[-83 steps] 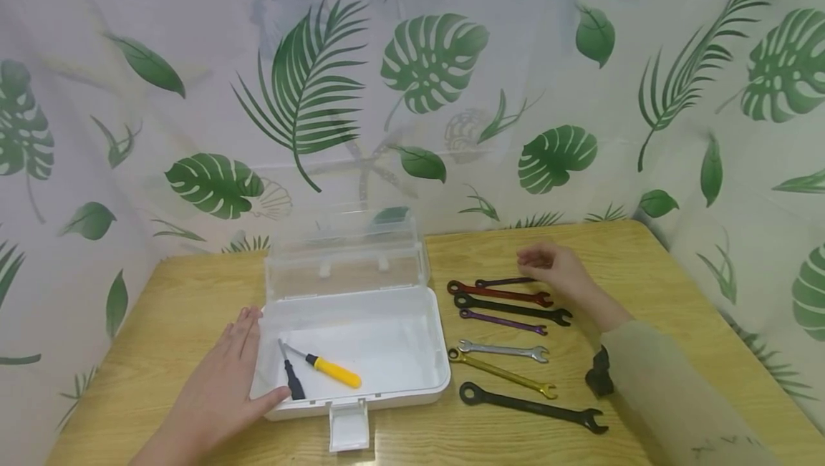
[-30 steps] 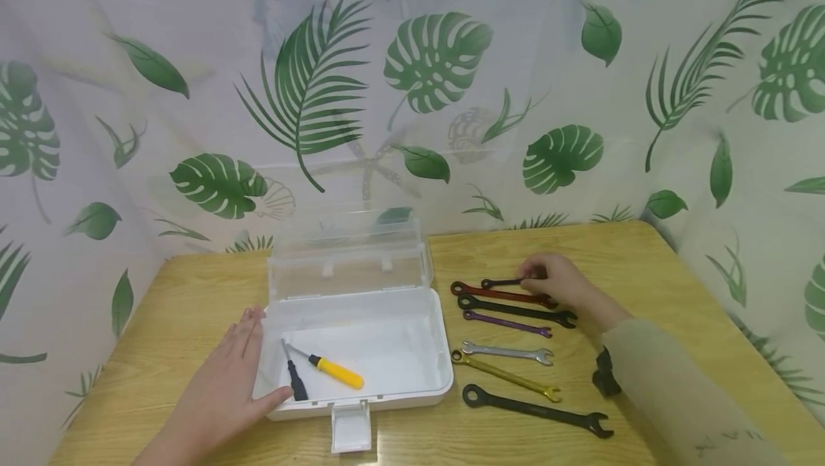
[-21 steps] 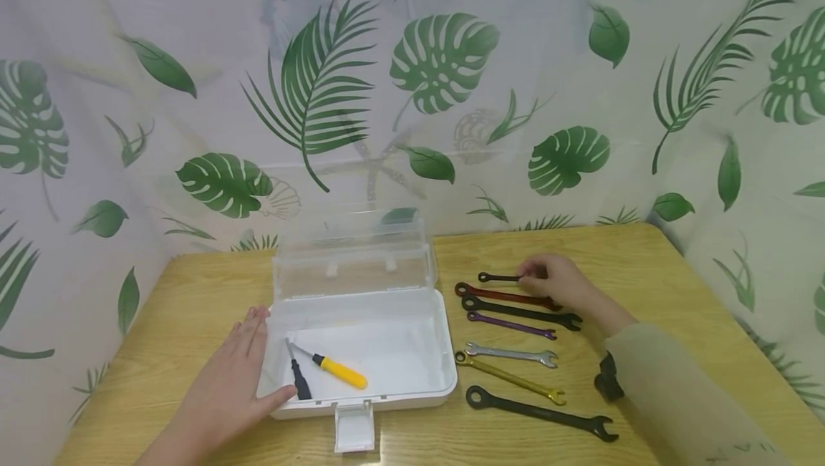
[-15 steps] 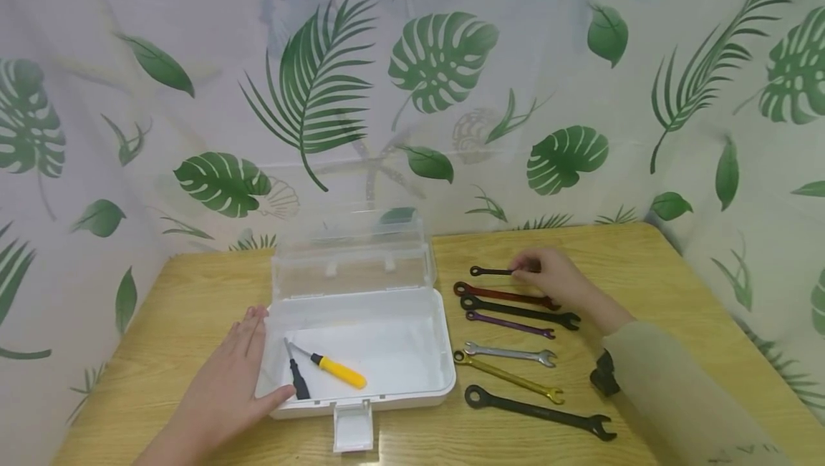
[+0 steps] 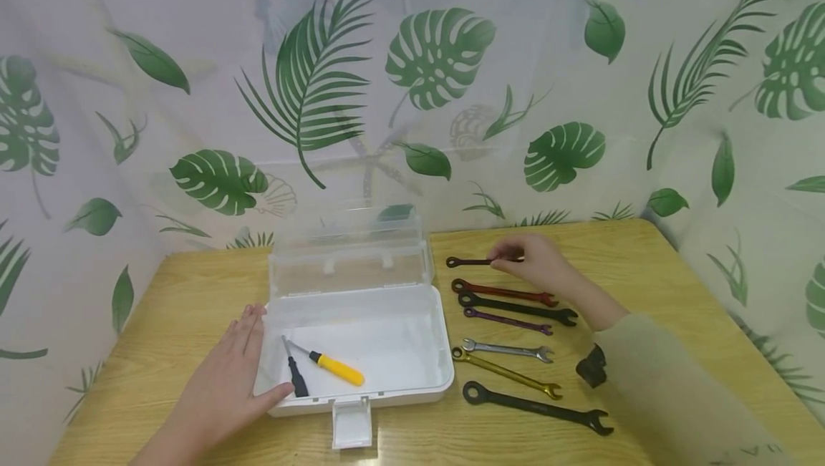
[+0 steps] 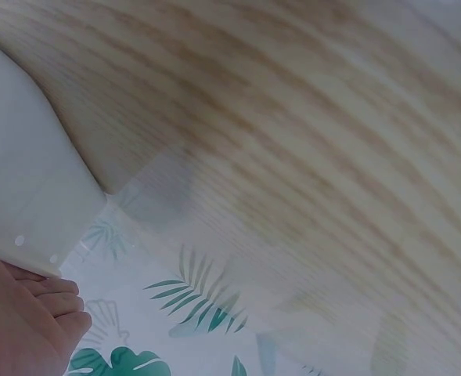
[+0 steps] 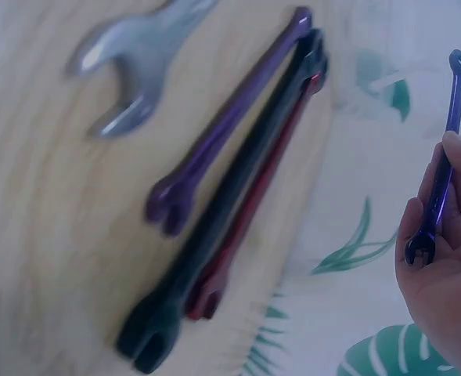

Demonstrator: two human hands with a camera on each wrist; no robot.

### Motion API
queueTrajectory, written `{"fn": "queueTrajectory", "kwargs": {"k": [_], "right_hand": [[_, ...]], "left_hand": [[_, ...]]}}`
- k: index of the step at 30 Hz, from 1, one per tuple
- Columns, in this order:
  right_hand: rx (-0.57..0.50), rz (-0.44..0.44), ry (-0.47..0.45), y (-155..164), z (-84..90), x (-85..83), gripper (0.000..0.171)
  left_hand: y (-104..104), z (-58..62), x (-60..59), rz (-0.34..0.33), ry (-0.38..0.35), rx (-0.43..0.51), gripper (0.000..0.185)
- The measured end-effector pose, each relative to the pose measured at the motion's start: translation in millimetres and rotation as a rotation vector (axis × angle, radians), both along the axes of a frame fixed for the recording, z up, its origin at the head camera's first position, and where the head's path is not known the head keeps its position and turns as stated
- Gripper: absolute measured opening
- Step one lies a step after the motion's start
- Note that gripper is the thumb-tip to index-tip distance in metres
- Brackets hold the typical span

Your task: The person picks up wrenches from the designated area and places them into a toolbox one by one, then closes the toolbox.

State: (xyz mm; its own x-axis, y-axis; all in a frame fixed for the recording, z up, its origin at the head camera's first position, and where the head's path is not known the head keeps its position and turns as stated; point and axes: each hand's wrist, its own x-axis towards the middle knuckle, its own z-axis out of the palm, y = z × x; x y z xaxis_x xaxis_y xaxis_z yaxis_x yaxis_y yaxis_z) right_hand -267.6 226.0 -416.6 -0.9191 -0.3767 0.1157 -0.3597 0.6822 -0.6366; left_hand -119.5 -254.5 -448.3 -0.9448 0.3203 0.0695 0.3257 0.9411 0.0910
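My right hand (image 5: 535,264) pinches a small dark combination wrench (image 5: 464,262) between thumb and fingers, above the back of the table. Its ring end points left. In the right wrist view this wrench (image 7: 448,172) looks dark blue-purple, its open end against the palm. My left hand (image 5: 222,373) rests flat along the left side of a white toolbox (image 5: 393,358), fingers straight, thumb over the front rim. The left wrist view shows its fingers (image 6: 58,301) against the box wall. Inside the box lie a yellow-handled screwdriver (image 5: 338,369) and a black-handled screwdriver (image 5: 298,380).
Right of the box lie a red wrench (image 5: 503,291), a black wrench (image 5: 515,306), a purple wrench (image 5: 505,320), a silver wrench (image 5: 505,349), a gold wrench (image 5: 509,371) and a large black wrench (image 5: 535,409). The clear lid (image 5: 348,265) stands raised behind.
My right hand has taken hold of the small dark wrench behind the red one and carried it away from the row, back and left. My left hand stays on the box.
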Motion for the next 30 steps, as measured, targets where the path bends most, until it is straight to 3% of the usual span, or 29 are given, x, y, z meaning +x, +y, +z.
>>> {"fn": "queueTrajectory", "kwargs": {"k": [13, 30], "right_hand": [[-0.091, 0.049, -0.008, -33.5, 23.2, 11.8, 0.008], [-0.197, 0.202, -0.034, -92.4, 33.4, 29.4, 0.007]], "left_hand": [[0.1, -0.6, -0.1, 0.014, -0.021, 0.003, 0.116], [0.2, 0.1, -1.5, 0.001, -0.007, -0.015, 0.115]]}}
